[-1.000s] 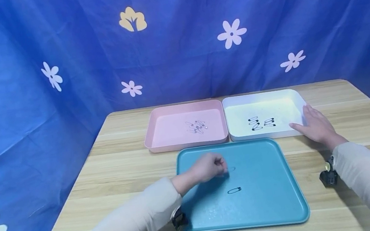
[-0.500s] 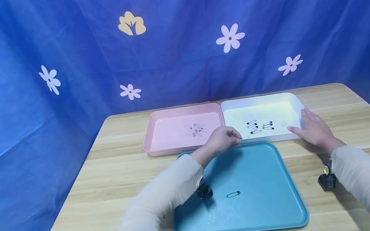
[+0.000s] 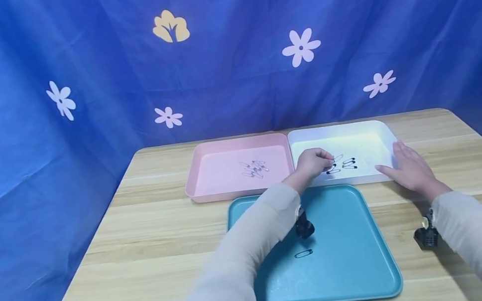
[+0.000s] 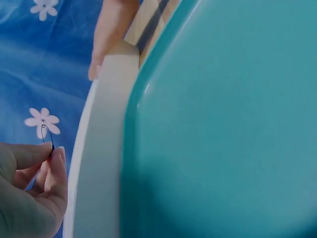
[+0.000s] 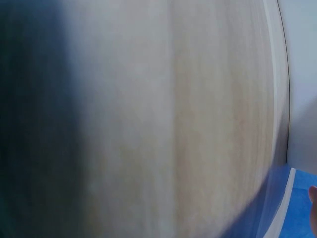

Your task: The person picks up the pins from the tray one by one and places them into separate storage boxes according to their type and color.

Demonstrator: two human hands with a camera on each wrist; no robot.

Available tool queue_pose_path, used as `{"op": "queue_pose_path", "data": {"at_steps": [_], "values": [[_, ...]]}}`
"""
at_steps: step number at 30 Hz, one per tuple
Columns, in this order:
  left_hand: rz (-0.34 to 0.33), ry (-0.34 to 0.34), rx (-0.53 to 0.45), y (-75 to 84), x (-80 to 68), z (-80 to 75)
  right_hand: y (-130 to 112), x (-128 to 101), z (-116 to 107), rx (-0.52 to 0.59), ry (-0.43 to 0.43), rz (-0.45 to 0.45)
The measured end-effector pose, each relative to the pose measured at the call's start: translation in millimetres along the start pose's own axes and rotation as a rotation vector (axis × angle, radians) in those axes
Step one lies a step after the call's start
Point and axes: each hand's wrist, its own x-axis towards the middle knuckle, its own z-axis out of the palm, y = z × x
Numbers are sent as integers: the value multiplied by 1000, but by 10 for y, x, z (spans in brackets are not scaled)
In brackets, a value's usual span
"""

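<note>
My left hand is over the white tray, pinching a thin safety pin between thumb and index finger. In the left wrist view its wire loop points up from the fingertips. Several black safety pins lie in the white tray, some partly hidden behind the left hand. My right hand rests at the tray's right front corner, fingers straight along the outer wall. One black safety pin lies on the teal tray, which sits in front.
Left of the white tray stands a pink tray with several silver-looking safety pins heaped in it. All the trays sit on a wooden table. A blue curtain with flowers hangs behind the table.
My left hand has picked a safety pin off the teal tray and carried it forward and right to over the white tray. My right hand stays at the white tray's corner.
</note>
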Motion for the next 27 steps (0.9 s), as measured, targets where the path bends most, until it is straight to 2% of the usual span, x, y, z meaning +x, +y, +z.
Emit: {"op": "queue_pose_path", "data": {"at_steps": [4, 8, 12, 13, 15, 17, 18, 19, 20, 22, 24, 25, 26, 27], "values": [[-36, 41, 116, 24, 133, 134, 5, 3, -4, 5, 4, 1], [-81, 44, 184, 56, 238, 247, 16, 10, 3, 2, 8, 4], [-66, 53, 303, 22, 344, 316, 13, 26, 17, 1, 9, 10], [-31, 63, 330, -75, 465, 373, 13, 31, 19, -2, 8, 12], [-22, 64, 387, -203, 661, 470, 14, 36, 23, -11, 5, 15], [-22, 64, 402, -336, 878, 581, 19, 41, 25, -18, 5, 18], [-22, 82, 420, -332, 877, 597, 21, 43, 22, -22, 5, 18], [-19, 66, 413, -384, 983, 644, 20, 43, 22, -22, 6, 17], [2, 69, 418, -409, 1025, 666, 20, 44, 22, -22, 8, 16], [3, 69, 434, -352, 991, 659, 22, 48, 21, -20, 13, 14], [-7, 74, 460, -212, 831, 600, 25, 53, 24, -19, 13, 12], [2, 65, 449, -203, 824, 598, 26, 54, 24, -17, 13, 11], [8, 71, 457, -147, 739, 565, 27, 56, 27, -15, 13, 12], [-37, 60, 465, -33, 608, 514, 26, 58, 30, -14, 13, 13]]}}
